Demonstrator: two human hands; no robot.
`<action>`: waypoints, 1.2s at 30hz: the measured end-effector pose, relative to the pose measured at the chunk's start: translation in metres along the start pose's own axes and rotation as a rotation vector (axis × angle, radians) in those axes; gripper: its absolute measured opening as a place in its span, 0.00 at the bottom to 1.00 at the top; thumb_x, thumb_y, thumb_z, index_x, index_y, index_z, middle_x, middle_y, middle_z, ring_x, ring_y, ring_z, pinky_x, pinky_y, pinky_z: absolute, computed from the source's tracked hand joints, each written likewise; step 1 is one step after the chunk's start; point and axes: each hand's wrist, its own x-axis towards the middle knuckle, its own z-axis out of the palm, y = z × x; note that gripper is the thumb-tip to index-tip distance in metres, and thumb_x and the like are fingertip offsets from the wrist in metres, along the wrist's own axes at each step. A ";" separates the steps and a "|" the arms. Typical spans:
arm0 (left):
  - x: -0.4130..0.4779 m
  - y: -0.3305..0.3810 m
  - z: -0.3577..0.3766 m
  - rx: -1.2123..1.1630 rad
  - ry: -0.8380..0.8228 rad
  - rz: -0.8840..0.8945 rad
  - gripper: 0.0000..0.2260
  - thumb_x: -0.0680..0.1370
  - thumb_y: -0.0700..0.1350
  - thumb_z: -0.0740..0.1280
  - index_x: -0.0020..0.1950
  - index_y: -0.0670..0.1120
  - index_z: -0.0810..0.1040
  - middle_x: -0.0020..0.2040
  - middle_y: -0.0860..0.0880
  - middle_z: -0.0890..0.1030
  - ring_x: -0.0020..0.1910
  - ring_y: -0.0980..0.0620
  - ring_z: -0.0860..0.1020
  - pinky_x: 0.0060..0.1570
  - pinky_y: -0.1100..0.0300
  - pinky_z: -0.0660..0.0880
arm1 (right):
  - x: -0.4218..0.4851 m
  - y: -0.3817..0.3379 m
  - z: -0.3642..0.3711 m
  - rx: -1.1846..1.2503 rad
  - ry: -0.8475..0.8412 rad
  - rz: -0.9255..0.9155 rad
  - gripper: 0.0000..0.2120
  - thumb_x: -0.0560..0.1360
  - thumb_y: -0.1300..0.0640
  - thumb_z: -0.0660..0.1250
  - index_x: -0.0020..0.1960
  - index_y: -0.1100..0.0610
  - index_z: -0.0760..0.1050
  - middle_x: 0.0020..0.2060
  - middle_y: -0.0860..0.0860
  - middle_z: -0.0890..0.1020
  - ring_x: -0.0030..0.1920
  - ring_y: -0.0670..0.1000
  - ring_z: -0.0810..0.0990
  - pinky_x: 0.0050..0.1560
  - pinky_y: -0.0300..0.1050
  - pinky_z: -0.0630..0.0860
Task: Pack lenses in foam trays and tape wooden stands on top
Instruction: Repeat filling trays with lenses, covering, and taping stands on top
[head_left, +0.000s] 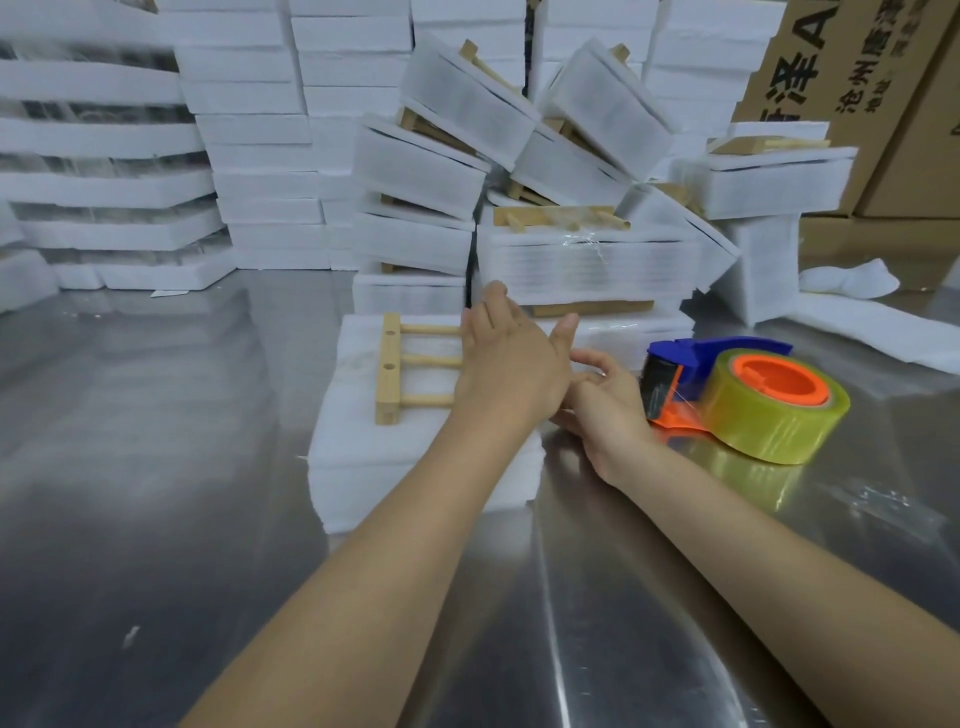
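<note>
L hand (511, 358) flat on wooden stand (410, 366), foam tray (363, 467) under

A wooden stand (410, 369) lies flat on top of the foam tray (374, 467), its right part under the flat, straight-fingered left hand (511, 358). The right hand (602, 400) sits at the tray's right edge, fingers loosely bent, perhaps pinching tape. Further right of the tray stands a tape dispenser (748, 400).

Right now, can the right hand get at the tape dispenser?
Probably yes: the right hand sits just beside the tape dispenser, nothing between them, while the left hand lies over the wooden stand.
</note>
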 end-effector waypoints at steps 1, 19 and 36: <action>-0.001 0.000 -0.002 -0.039 0.035 -0.002 0.32 0.83 0.57 0.45 0.76 0.31 0.49 0.75 0.44 0.50 0.73 0.45 0.53 0.75 0.50 0.51 | 0.001 0.001 0.003 -0.068 0.003 -0.005 0.19 0.73 0.74 0.61 0.61 0.61 0.69 0.37 0.60 0.77 0.33 0.51 0.79 0.28 0.38 0.76; -0.033 -0.158 -0.049 -0.435 0.279 -0.328 0.13 0.79 0.35 0.57 0.53 0.37 0.82 0.52 0.41 0.82 0.54 0.43 0.77 0.50 0.55 0.70 | -0.007 0.022 0.029 -1.043 -0.004 -0.418 0.09 0.74 0.66 0.63 0.53 0.58 0.76 0.48 0.54 0.77 0.45 0.51 0.74 0.41 0.38 0.69; -0.043 -0.119 -0.055 -1.515 -0.132 -0.368 0.21 0.79 0.63 0.56 0.59 0.55 0.81 0.48 0.50 0.85 0.44 0.51 0.84 0.41 0.58 0.80 | -0.026 0.014 0.029 0.245 -0.138 0.047 0.17 0.77 0.60 0.64 0.33 0.53 0.85 0.34 0.51 0.85 0.35 0.51 0.83 0.35 0.40 0.78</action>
